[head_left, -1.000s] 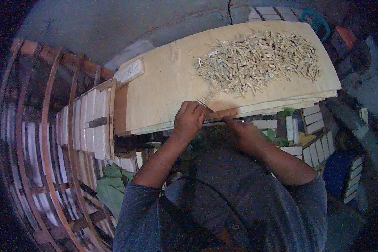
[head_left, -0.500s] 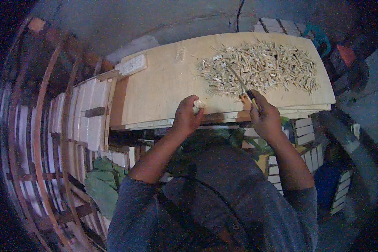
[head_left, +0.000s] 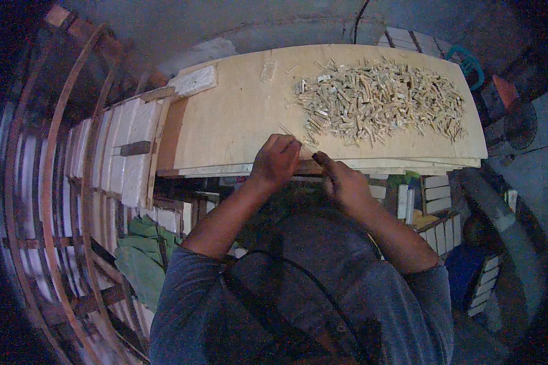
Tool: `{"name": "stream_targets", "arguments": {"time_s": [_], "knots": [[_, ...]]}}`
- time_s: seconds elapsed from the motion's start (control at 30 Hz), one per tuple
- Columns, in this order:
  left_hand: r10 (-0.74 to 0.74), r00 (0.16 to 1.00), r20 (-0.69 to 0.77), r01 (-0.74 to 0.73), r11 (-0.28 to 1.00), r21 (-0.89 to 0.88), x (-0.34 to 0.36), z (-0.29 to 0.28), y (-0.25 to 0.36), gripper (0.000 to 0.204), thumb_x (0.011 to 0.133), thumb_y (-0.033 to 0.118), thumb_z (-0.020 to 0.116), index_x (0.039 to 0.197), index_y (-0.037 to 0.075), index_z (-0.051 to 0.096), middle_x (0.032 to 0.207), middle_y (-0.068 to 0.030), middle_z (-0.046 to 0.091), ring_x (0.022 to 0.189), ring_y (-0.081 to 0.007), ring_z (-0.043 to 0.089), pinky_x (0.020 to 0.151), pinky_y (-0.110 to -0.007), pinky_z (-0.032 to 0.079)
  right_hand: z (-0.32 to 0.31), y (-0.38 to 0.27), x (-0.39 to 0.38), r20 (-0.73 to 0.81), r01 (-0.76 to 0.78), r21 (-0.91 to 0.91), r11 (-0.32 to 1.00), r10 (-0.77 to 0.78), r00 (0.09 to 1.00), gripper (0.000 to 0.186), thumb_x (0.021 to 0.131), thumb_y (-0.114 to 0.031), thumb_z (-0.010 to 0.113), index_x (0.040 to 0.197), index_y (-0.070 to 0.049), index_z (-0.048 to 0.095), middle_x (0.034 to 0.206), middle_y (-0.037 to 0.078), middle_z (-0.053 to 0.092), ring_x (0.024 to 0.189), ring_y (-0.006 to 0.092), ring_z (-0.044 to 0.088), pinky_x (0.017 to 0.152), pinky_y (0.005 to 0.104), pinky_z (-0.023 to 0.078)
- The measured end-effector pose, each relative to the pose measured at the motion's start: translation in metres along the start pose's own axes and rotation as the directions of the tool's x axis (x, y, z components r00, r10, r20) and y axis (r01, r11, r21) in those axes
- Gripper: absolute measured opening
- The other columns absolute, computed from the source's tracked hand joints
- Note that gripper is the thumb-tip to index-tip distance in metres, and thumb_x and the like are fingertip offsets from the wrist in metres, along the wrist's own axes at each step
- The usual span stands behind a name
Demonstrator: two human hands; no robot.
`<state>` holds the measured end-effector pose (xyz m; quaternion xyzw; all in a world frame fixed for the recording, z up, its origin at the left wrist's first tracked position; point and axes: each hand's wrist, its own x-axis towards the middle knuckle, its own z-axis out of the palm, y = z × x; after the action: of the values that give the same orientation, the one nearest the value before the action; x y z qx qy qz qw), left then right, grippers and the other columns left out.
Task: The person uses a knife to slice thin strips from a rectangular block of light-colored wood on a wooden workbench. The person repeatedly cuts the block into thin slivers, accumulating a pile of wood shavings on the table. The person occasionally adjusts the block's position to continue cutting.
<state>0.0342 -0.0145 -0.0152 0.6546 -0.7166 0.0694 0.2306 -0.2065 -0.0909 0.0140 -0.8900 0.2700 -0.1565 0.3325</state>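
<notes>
My right hand is closed round the dark handle of a knife. Its thin blade slants up and left to my left hand, whose fingers are curled shut beside it. A small pale piece showed in that hand a moment ago; the fingers now mostly hide it. Both hands are close together at the near edge of a pale wooden board. Beyond them, on the board's right half, lies a wide heap of short, pale, stick-like pieces.
A whitish block rests at the board's far left corner. Left of it are pale slabs with a dark-handled tool on top. Green cloth hangs lower left, and curved wooden slats stand further left.
My right hand has moved left, away from the heap, bringing the knife to my left hand. The left fingers have closed further over the small pale piece.
</notes>
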Motion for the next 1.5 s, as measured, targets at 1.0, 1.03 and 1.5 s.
{"name": "stream_targets", "arguments": {"time_s": [1.0,1.03,1.5], "knots": [[-0.011,0.999,0.033,0.01,1.0,0.01,-0.001,-0.004,0.001,0.022,0.087,0.013,0.073,0.107,0.005,0.069,0.112,-0.0114,0.066,0.106,-0.0336,0.064,0.088,-0.044,0.058,-0.032,0.003,-0.038,0.18,-0.152,-0.031,0.988,0.155,0.971,0.056,0.099,-0.016,0.061,0.154,-0.012,0.049,0.128,0.028,0.069,0.111,0.0458,0.07,0.094,0.0519,0.057],[-0.017,1.0,0.019,0.017,1.0,-0.006,-0.002,-0.003,0.001,0.023,0.086,0.012,0.074,0.107,0.005,0.069,0.112,-0.0115,0.066,0.105,-0.0337,0.064,0.087,-0.044,0.058,-0.034,0.002,-0.039,0.165,-0.153,-0.023,0.988,0.154,0.974,0.056,0.099,-0.016,0.061,0.154,-0.013,0.048,0.128,0.028,0.068,0.112,0.046,0.07,0.095,0.0518,0.057],[0.004,1.0,0.03,-0.003,0.999,-0.043,0.001,-0.018,0.003,0.029,0.08,0.011,0.076,0.109,0.006,0.069,0.113,-0.0091,0.067,0.104,-0.0308,0.063,0.088,-0.043,0.057,-0.018,0.003,-0.013,0.234,-0.151,-0.035,0.988,0.155,0.96,0.058,0.096,-0.011,0.062,0.153,-0.014,0.051,0.122,0.025,0.072,0.107,0.0444,0.071,0.092,0.0517,0.058]]}}
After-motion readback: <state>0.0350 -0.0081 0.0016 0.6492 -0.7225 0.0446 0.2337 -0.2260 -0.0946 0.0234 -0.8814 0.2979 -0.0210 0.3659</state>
